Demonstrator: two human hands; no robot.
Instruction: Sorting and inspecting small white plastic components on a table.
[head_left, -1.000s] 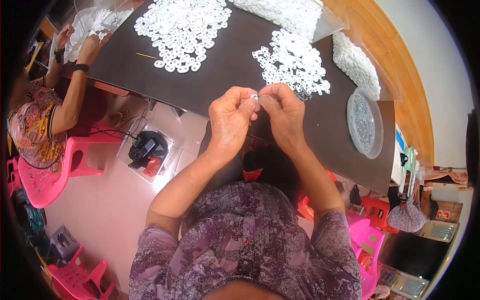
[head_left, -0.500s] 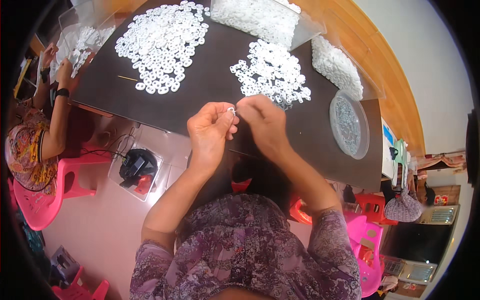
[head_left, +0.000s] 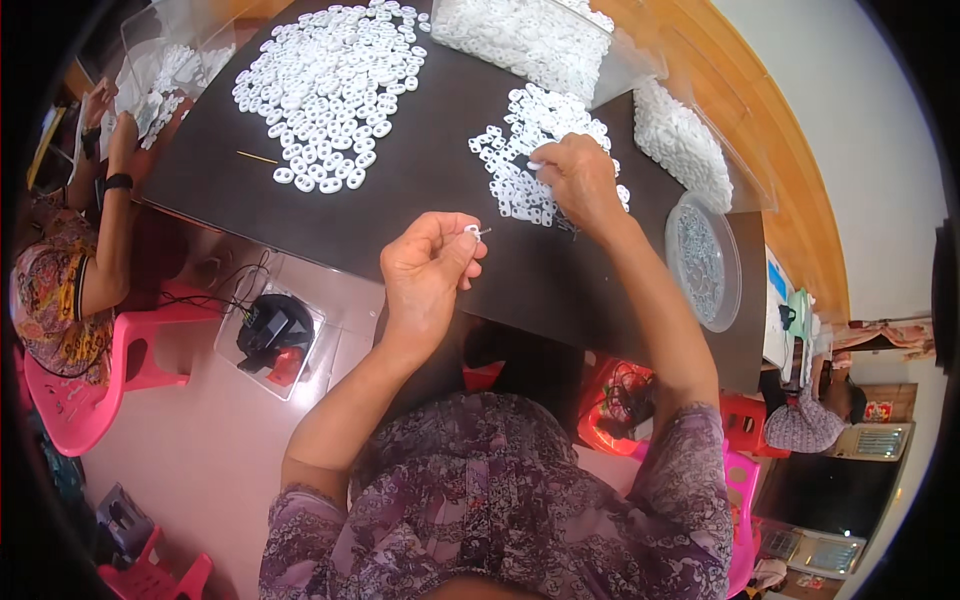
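Note:
My left hand (head_left: 428, 280) is raised over the table's near edge, thumb and fingers pinching a small white plastic piece (head_left: 472, 230). A thin metal pin (head_left: 487, 232) sticks out of that piece to the right. My right hand (head_left: 587, 190) reaches over a heap of small flat white plastic pieces (head_left: 518, 195) with holes. Its thumb and forefinger close on one white piece (head_left: 535, 165). A few metal pins (head_left: 567, 224) lie at the heap's near edge, partly behind the right hand. Further left is a larger spread of white oval two-holed pieces (head_left: 330, 90).
A round clear dish of metal pins (head_left: 700, 262) stands at the right. Clear bins (head_left: 625, 75) full of white pieces (head_left: 685, 145) line the back. A thin yellowish stick (head_left: 257, 157) lies at left. Another person's hands (head_left: 122, 130) work over white pieces at far left, near a pink chair (head_left: 70, 405).
My right hand has left the left hand and moved up and right to the heap of small pieces. The left hand stays nearly in place, and the pin in its piece now shows.

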